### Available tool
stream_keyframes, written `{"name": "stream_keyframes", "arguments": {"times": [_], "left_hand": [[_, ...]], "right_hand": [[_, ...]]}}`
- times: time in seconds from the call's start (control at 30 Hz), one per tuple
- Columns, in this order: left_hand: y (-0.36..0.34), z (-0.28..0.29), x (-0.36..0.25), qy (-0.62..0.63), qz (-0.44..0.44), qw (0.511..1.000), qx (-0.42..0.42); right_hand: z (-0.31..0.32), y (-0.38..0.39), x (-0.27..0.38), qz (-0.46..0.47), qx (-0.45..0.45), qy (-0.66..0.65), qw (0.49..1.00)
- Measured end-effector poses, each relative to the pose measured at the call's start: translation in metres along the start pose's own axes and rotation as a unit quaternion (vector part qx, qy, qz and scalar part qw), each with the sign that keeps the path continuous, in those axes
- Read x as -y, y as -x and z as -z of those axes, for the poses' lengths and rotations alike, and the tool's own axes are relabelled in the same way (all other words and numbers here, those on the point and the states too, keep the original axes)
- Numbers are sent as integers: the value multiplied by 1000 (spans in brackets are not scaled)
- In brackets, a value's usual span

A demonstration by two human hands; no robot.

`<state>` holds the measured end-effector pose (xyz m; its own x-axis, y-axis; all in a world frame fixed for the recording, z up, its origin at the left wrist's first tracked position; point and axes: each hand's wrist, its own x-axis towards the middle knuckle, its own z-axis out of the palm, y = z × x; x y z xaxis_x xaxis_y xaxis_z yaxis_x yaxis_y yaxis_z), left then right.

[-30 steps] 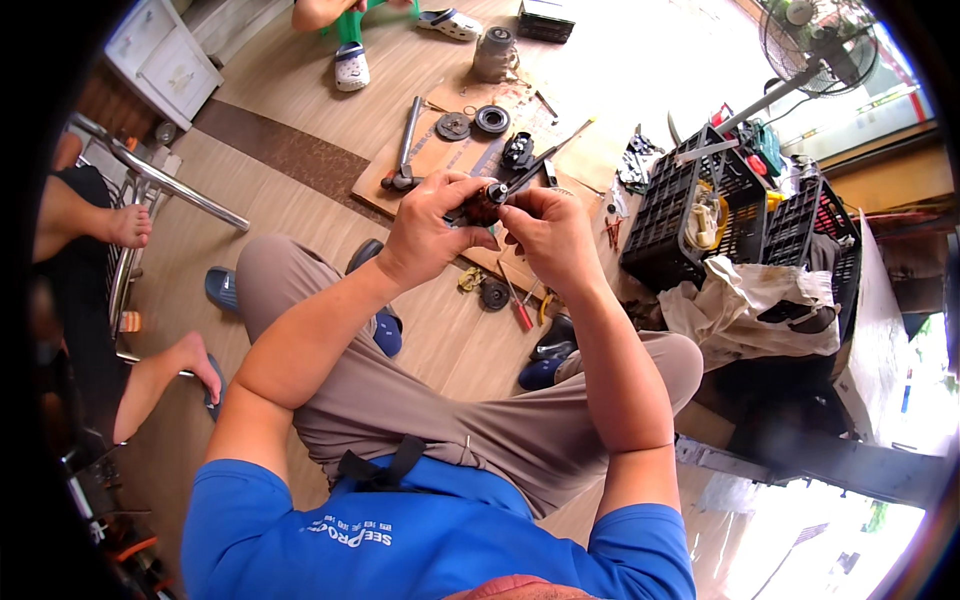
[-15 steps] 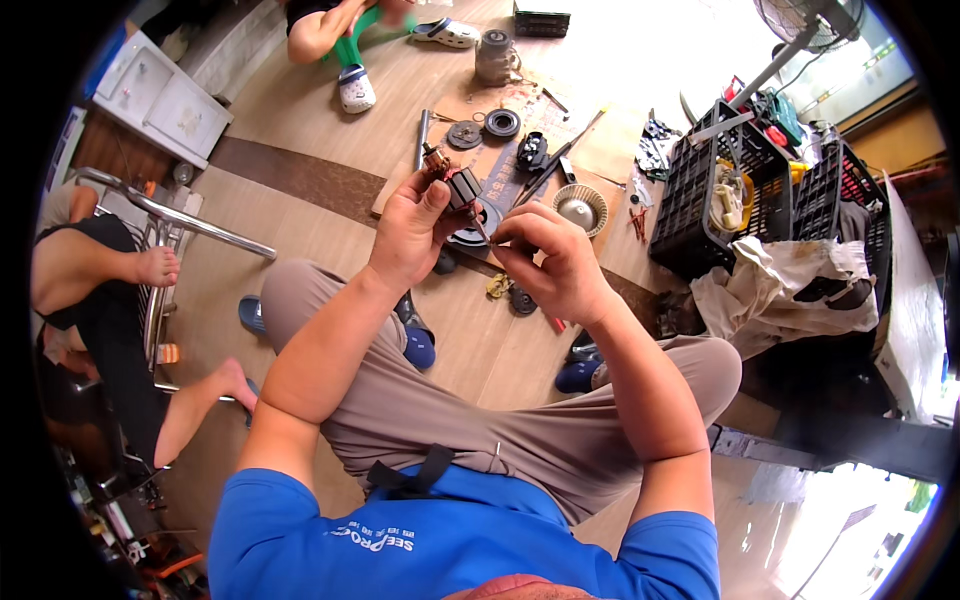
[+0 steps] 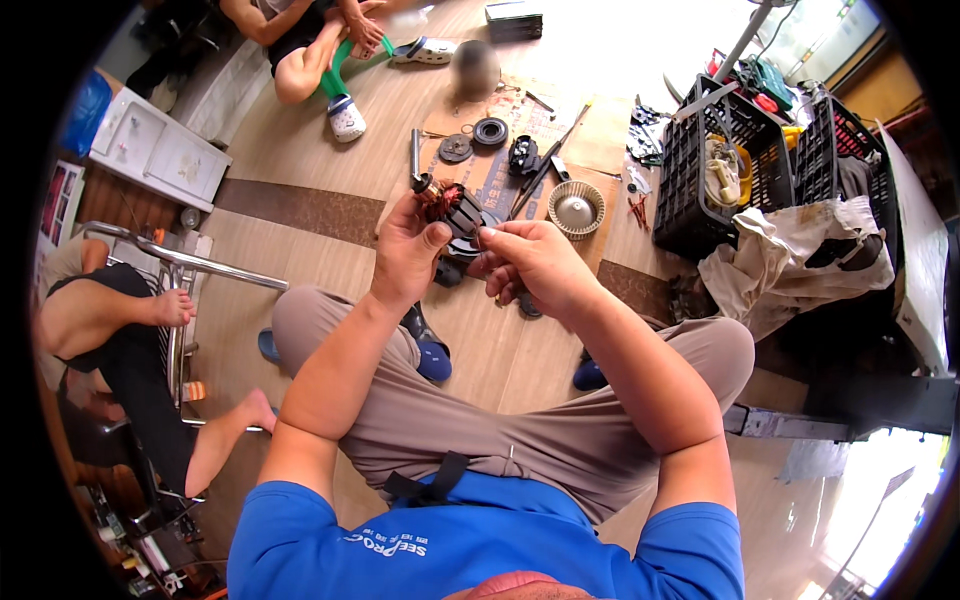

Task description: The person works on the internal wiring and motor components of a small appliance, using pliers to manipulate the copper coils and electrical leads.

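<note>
A motor armature (image 3: 462, 212) with copper windings and a dark slotted core is tilted between my hands, above the cardboard's near edge. My left hand (image 3: 402, 258) is closed round its winding end, thumb along the side. At the opposite end, my right hand (image 3: 545, 262) pinches the armature's shaft end, which the fingers mostly hide. Beyond them on the cardboard (image 3: 598, 145) lie a black ring (image 3: 490, 132), a dark round plate (image 3: 455, 148), a black plastic part (image 3: 522, 155) and a pale blower wheel (image 3: 577, 210). A dark round part, partly hidden, lies beneath my hands.
Black crates (image 3: 675, 185) full of tools and parts stand at right, with a dirty cloth (image 3: 790, 265) draped before them. A metal-framed chair (image 3: 225, 268) and a seated person (image 3: 120, 300) are at left. Another person (image 3: 300, 75) sits at the far left.
My right hand has moved from the shaft's tip in toward the core. The armature is turned slightly, showing more copper winding. The view has shifted a little.
</note>
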<state>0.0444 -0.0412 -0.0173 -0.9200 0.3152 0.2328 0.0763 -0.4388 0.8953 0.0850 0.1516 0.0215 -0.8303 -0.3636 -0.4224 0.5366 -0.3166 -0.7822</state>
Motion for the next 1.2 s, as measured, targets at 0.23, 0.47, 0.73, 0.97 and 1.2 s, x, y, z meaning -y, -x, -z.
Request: {"name": "stream_keyframes", "arguments": {"times": [0.23,0.47,0.73,0.97,1.2], "left_hand": [[-1,-3,-3,49,18,998,28],[-3,-7,-17,75,25,993,91],[-5,-1,-26,117,47,980,151],[-1,-9,-22,138,72,971,183],[0,-7,-22,119,121,968,184]], "right_hand": [[-5,-1,-5,3,-2,-37,999],[1,4,-2,46,-44,41,997],[12,6,3,108,-32,96,989],[14,11,11,163,55,123,978],[15,16,19,130,17,152,980]]}}
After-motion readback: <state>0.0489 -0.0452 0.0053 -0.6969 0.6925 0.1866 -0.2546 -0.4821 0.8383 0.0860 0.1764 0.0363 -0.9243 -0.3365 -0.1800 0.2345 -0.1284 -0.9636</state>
